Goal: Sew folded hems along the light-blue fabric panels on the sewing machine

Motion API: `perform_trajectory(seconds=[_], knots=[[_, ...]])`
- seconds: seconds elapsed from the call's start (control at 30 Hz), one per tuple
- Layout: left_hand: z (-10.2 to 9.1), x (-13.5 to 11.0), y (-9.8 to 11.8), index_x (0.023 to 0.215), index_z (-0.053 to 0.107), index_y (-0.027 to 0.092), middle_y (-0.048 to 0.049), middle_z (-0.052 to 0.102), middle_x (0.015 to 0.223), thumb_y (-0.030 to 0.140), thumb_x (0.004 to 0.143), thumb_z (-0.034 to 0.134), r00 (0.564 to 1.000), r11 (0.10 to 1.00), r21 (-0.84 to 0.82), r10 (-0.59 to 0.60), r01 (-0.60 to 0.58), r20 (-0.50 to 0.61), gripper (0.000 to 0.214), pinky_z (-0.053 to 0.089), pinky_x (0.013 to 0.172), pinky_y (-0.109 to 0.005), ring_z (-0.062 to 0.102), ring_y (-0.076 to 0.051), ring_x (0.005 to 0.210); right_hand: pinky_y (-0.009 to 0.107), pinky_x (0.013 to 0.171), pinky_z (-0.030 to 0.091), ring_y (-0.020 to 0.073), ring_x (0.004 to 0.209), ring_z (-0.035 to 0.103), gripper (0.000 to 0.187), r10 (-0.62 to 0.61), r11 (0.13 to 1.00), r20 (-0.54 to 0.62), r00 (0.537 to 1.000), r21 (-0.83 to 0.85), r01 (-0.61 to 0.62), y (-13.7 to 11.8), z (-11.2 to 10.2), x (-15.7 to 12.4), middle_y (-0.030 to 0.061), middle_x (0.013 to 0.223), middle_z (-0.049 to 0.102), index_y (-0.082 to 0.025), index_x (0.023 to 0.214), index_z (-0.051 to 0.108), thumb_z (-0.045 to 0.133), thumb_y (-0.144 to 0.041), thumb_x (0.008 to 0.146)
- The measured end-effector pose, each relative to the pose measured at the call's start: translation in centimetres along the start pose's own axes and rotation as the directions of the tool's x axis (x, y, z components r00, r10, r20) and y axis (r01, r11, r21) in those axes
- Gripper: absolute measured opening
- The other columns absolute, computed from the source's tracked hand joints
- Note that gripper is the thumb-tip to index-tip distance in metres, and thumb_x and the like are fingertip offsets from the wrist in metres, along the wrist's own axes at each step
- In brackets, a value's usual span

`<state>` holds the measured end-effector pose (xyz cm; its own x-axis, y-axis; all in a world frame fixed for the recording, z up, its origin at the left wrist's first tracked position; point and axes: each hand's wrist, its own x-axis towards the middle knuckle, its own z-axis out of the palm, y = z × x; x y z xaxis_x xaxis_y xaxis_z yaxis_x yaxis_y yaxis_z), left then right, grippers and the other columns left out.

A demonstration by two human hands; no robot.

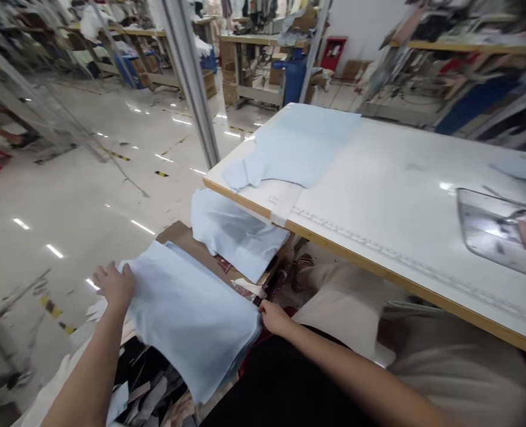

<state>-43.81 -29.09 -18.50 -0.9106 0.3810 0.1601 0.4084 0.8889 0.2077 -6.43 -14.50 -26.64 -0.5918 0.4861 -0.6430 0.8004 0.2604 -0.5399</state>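
Observation:
A pale blue fabric piece (191, 314) lies spread over a low pile beside the table. My left hand (115, 283) rests on its far left corner, fingers closed over the edge. My right hand (274, 317) pinches its right edge near my lap. A second pale blue piece (233, 231) lies on brown cardboard (187, 240) just beyond. More pale blue fabric (298, 148) lies flat on the white table (405, 190) at its left end.
A metal plate (489, 228) sits on the table at the right. A metal pole (191, 83) stands by the table's left corner. Scraps and dark fabric (147, 379) lie under the pile. Shiny floor stretches left; other work tables stand behind.

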Motion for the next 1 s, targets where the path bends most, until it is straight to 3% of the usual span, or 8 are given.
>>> perform_trajectory(seconds=[0.07,0.13,0.23,0.33,0.43,0.53,0.7,1.0], knots=[[1.5,-2.1,4.3,0.124,0.051,0.016,-0.0111,0.049,0.132,0.028,0.091,0.057,0.988,0.984,-0.089,0.156,-0.157,-0.015,0.035,0.045,0.095,-0.051,0.051,-0.028,0.117,0.04,0.083,0.052,0.0194,0.095,0.062,0.023,0.023,0.999,-0.03,0.999,0.035,-0.021,0.1,-0.6,-0.1,0.0066,0.108,0.062,-0.014,0.108,0.06,0.056,-0.031,0.093],[3.9,-4.9,9.8,0.119,0.055,0.015,-0.0108,0.05,0.13,0.026,0.091,0.057,0.934,0.92,-0.188,0.357,-0.345,0.033,0.03,0.045,0.096,-0.05,0.05,-0.027,0.118,0.04,0.083,0.052,0.019,0.094,0.062,0.022,0.024,0.998,-0.061,0.998,0.062,-0.02,0.3,-1.4,-0.6,0.0063,0.106,0.063,-0.014,0.107,0.06,0.056,-0.031,0.093],[8.3,-9.7,18.9,0.113,0.058,0.016,-0.0087,0.058,0.119,0.029,0.091,0.057,0.756,0.754,-0.331,0.636,-0.567,0.155,0.026,0.05,0.089,-0.043,0.059,-0.022,0.104,0.039,0.082,0.052,0.0178,0.09,0.062,0.02,-0.017,0.996,-0.109,0.994,0.09,0.027,0.5,-2.6,-2.1,0.0049,0.1,0.064,-0.014,0.101,0.062,0.056,-0.031,0.093],[11.8,-13.3,26.9,0.114,0.058,0.017,-0.0087,0.058,0.118,0.031,0.092,0.055,0.637,0.675,-0.372,0.733,-0.638,0.237,0.026,0.052,0.086,-0.041,0.059,-0.02,0.1,0.036,0.081,0.049,0.0167,0.086,0.062,0.012,-0.086,0.989,-0.154,0.984,0.103,0.103,1.3,-3.5,-4.0,0.0028,0.092,0.065,-0.014,0.093,0.063,0.057,-0.025,0.092],[13.6,-14.4,31.6,0.116,0.056,0.016,-0.0092,0.058,0.118,0.032,0.092,0.056,0.623,0.709,-0.322,0.705,-0.628,0.339,0.029,0.052,0.085,-0.042,0.059,-0.021,0.1,0.028,0.074,0.045,0.0158,0.079,0.061,0.012,-0.132,0.981,-0.182,0.974,0.114,0.154,2.3,-4.3,-5.3,0.0019,0.082,0.066,-0.016,0.089,0.062,0.051,-0.013,0.089],[14.2,-13.6,33.6,0.116,0.056,0.015,-0.0097,0.058,0.117,0.033,0.091,0.057,0.63,0.759,-0.256,0.643,-0.598,0.435,0.031,0.052,0.084,-0.041,0.06,-0.021,0.1,0.023,0.066,0.04,0.015,0.072,0.06,0.018,-0.157,0.973,-0.191,0.969,0.136,0.185,3.1,-4.8,-5.7,0.0019,0.076,0.065,-0.018,0.086,0.061,0.045,-0.009,0.087],[14.2,-12.0,34.6,0.118,0.055,0.015,-0.0095,0.057,0.117,0.033,0.091,0.057,0.602,0.774,-0.223,0.61,-0.593,0.516,0.033,0.052,0.083,-0.042,0.06,-0.022,0.099,0.02,0.06,0.038,0.0133,0.067,0.058,0.017,-0.173,0.956,-0.199,0.965,0.203,0.213,3.2,-4.8,-5.5,0.0003,0.071,0.064,-0.018,0.081,0.062,0.048,-0.008,0.083],[15.2,-10.2,33.9,0.118,0.055,0.017,-0.0092,0.057,0.12,0.033,0.092,0.056,0.556,0.711,-0.368,0.7,-0.599,0.447,0.031,0.052,0.085,-0.042,0.059,-0.022,0.101,0.019,0.057,0.039,0.0118,0.065,0.058,0.017,-0.132,0.918,-0.189,0.973,0.347,0.192,3.8,-4.4,-3.6,-0.0006,0.072,0.065,-0.018,0.08,0.063,0.05,-0.006,0.08]])
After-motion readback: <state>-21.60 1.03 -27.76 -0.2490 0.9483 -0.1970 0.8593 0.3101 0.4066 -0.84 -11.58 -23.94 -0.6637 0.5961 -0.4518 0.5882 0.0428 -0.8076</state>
